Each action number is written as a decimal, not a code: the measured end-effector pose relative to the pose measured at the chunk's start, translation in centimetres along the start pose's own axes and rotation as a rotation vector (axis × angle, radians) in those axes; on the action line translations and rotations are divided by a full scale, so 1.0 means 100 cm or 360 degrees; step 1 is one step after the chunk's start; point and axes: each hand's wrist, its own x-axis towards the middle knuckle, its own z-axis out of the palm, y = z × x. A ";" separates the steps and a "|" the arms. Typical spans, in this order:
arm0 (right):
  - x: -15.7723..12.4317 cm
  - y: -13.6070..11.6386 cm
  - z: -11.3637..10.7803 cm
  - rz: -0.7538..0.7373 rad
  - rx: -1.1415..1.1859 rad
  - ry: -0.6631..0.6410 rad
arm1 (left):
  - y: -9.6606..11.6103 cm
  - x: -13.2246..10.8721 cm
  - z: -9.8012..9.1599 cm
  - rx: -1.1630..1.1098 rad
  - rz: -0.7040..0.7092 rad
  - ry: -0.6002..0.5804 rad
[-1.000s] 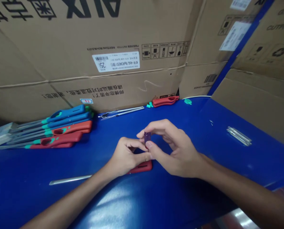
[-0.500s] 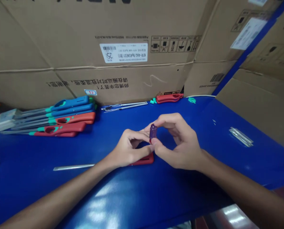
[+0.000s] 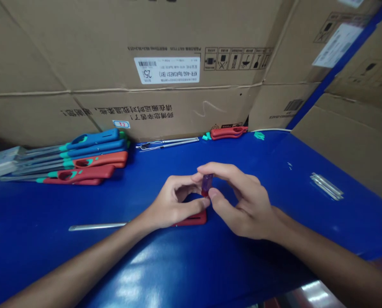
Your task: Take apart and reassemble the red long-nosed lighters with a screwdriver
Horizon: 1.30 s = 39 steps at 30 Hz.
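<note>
A small purple translucent piece with a red lower end (image 3: pixel 207 184) stands upright between both hands, above the blue table (image 3: pixel 165 265). My left hand (image 3: pixel 174 203) pinches it near its red end with thumb and fingers. My right hand (image 3: pixel 242 201) rests its index finger across the top, the thumb close beside the lower part. Under my left hand lies a red lighter handle (image 3: pixel 195 219), partly hidden. A thin metal rod (image 3: pixel 98 226) sticks out to the left from beneath my left forearm.
Several blue lighters (image 3: pixel 95 139) and red lighters (image 3: pixel 91 172) are stacked at the left. Metal tubes (image 3: pixel 168 142), a red handle (image 3: pixel 227 132) and a green piece (image 3: pixel 259 135) lie by the cardboard (image 3: pixel 98 55). Clear tubes (image 3: pixel 326 186) lie at the right.
My right index finger has moved down and left over the top of the purple piece. The right thumb has opened slightly away from my left thumb.
</note>
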 end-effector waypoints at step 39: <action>0.003 0.007 0.002 0.0421 0.0194 -0.0328 | 0.028 -0.010 -0.021 0.0874 -0.0284 -0.0388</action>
